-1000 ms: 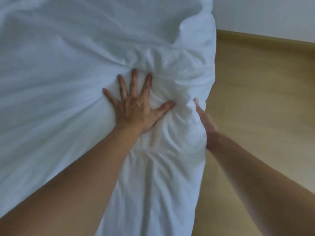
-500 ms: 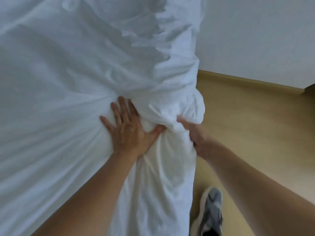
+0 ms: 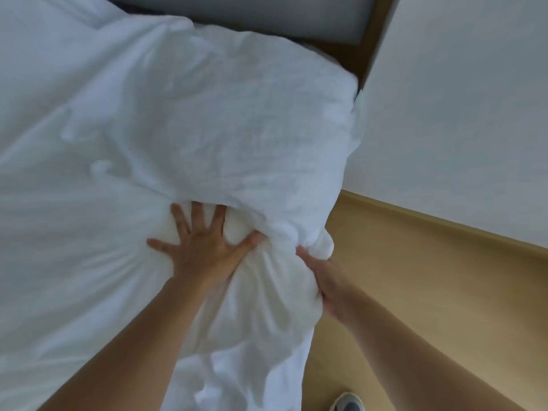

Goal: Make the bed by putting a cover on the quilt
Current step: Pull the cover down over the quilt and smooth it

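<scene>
Both hands sit on the white cover (image 3: 74, 262) at its floor-side edge, left hand (image 3: 204, 247) flat with fingers (image 3: 196, 216) spread, right hand (image 3: 326, 280) clutching a bunched fold (fingertips tucked out of sight), while the quilt (image 3: 237, 129) bulges just ahead of them, lengthwise toward the headboard (image 3: 267, 16).

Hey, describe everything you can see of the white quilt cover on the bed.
The quilt cover is white, soft-looking fabric, heavily wrinkled, lying spread out with a puffy bulge near its right edge. Creases radiate from a bunched spot where the left hand presses flat, fingers spread; the right hand grips the bunched edge beside it. Its near part hangs toward the wooden floor.
</scene>
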Tool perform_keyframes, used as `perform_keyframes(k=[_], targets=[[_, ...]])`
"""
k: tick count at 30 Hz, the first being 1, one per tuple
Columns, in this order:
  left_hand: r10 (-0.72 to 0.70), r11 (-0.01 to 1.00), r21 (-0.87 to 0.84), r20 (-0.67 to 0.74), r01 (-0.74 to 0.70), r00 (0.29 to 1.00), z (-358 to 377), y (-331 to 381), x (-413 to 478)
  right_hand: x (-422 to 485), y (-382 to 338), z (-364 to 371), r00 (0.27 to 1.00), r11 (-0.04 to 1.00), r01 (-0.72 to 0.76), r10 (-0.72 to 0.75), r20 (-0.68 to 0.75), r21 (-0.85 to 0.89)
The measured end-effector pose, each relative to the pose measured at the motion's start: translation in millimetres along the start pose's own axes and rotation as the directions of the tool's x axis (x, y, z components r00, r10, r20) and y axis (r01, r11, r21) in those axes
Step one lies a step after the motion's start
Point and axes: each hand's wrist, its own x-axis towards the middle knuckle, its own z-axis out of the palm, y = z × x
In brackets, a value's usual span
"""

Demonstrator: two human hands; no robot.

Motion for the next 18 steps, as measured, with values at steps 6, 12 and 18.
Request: perform_keyframes(k=[6, 12, 18], targets=[[0.130, 0.991, -0.024, -0.147, -0.135, 0.980, -54.1, 30.2, 58.6, 40.4, -125.3, 12.3, 0.988, 0.987, 0.020, -0.044, 0.150, 0.157], [0.354, 0.890, -0.018, -0.602, -0.455, 0.716, -159.4, 87.5, 196.0, 105.6, -205.4, 32.9, 0.956, 0.977, 0.180, -0.200, -0.213, -0.112], [0.374, 0.884, 0.286, 0.038, -0.369, 0.926, -179.3, 147.3, 290.7, 109.7, -244.6, -4.6, 0.995, 0.991, 0.102, -0.102, -0.004, 0.081]])
